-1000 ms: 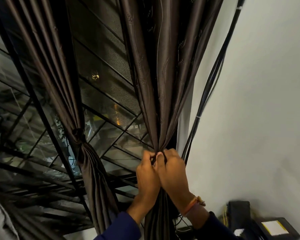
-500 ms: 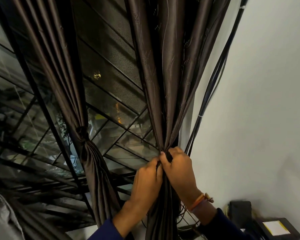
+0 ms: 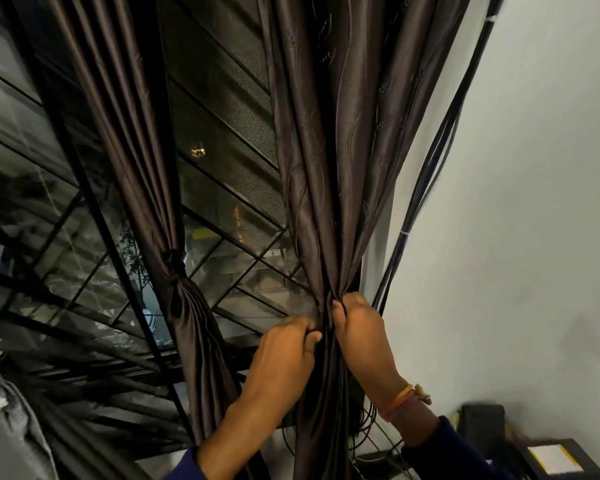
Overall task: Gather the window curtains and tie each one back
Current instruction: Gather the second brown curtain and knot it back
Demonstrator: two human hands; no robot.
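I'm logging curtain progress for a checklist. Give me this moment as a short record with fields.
left curtain: already knotted at mid-height
right curtain: gathered into a bunch, tie not visible
left hand: grips the bunch from the left
right hand: grips the bunch from the right
cables: run down the wall beside the right curtain

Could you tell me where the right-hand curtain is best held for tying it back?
Probably at its gathered waist, where the right curtain narrows to a bunch. Both the left hand and the right hand grip it there, one from each side. The left curtain is knotted at a similar height.
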